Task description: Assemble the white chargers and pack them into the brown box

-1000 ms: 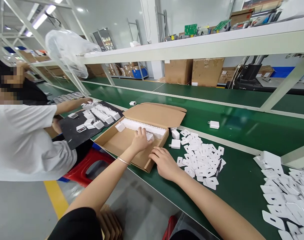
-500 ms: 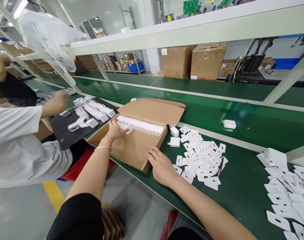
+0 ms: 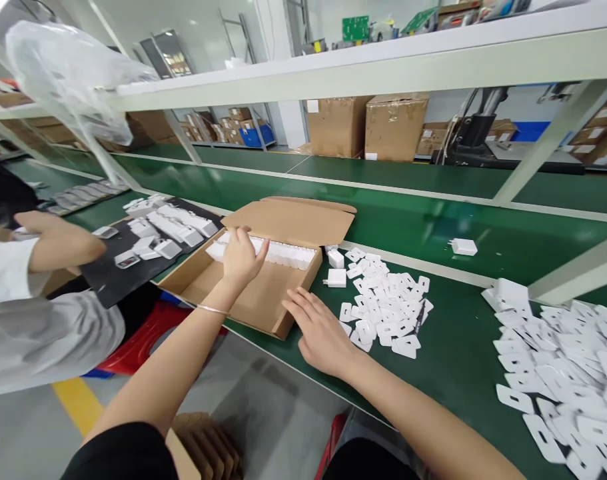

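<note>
- The left hand [image 3: 242, 257] reaches into the open cardboard box [image 3: 256, 293], fingers spread and loosely bent, and it rests on the row of white chargers [image 3: 278, 252] at the far wall of the box. I cannot tell if it really grips one of them.
- The right hand [image 3: 319, 331] lies flat and open on the green belt [image 3: 453, 373], palm down. Its fingertips touch the near right corner of the box, and it holds nothing.
- The box sits at the front edge of the belt with its lid folded back.
- Two single chargers [image 3: 336, 277] stand just beside the box on the right, next to a heap of white paper tags [image 3: 386, 310].
- One more charger [image 3: 464, 247] lies alone further back on the belt.
- A second heap of tags [image 3: 558, 360] is far to the right.
- On the left, a co-worker's arm [image 3: 58, 241] is bent above a black mat [image 3: 133, 260] with more chargers on it.
</note>
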A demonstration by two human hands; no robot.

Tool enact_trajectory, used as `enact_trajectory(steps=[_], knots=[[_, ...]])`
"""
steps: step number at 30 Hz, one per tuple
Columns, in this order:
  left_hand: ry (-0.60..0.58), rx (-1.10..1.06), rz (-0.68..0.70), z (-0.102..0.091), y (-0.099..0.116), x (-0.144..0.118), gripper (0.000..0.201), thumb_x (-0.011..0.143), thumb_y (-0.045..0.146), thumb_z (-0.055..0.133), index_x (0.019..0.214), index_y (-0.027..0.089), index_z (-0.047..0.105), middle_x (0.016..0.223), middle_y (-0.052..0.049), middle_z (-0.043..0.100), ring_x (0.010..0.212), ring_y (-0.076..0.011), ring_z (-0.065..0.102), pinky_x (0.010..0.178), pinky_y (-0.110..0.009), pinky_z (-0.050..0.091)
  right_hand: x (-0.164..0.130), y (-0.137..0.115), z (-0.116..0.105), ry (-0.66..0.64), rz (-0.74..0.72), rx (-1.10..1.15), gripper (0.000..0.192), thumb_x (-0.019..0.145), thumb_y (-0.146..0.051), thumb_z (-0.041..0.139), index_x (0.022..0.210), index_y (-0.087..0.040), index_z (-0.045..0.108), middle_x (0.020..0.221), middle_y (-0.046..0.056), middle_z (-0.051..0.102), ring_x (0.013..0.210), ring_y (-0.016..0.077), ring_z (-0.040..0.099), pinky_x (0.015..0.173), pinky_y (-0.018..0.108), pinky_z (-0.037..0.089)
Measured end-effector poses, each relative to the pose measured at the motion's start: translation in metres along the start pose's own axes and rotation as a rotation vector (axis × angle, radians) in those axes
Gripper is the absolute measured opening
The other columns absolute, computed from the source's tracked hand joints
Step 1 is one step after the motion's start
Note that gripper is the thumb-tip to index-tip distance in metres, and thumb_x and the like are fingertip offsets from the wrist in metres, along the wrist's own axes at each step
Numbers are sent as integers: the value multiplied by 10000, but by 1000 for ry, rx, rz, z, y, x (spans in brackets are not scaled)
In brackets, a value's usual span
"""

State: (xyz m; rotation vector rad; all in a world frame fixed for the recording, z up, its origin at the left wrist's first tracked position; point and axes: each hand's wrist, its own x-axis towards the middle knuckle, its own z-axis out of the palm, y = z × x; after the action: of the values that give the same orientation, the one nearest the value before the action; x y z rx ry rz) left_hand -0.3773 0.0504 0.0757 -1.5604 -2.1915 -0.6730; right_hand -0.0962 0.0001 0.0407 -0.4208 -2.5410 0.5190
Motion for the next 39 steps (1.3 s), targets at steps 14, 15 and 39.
enact_trajectory(steps=[14, 15, 39], knots=[[-487, -435, 641, 39, 327, -47, 333, 963, 255, 572, 1286, 178, 550, 1295, -154, 531, 1160, -319, 626, 949, -419, 559, -254, 67, -192, 518, 751, -288, 243, 973, -251, 502, 1102, -257, 707, 1329, 115, 641, 1273, 320, 628, 1079, 565, 521], [-516, -454, 646, 51, 352, -44, 334, 961, 273, 592, 1279, 180, 556, 1290, -152, 536, 1177, -321, 621, 961, -416, 554, -274, 71, -206, 579, 813, -309, 239, 970, -274, 504, 1089, -260, 711, 1296, 107, 654, 1242, 315, 643, 1064, 555, 526], [-781, -1129, 373, 131, 506, -2, 675, 842, 238, 624, 1473, 129, 412, 1335, -199, 663, 1178, -318, 714, 991, -492, 584, -357, 107, -247, 289, 851, -489, 485, 989, -104, 498, 1434, -264, 604, 1472, 120, 605, 1369, 363, 533, 1074, 636, 530]])
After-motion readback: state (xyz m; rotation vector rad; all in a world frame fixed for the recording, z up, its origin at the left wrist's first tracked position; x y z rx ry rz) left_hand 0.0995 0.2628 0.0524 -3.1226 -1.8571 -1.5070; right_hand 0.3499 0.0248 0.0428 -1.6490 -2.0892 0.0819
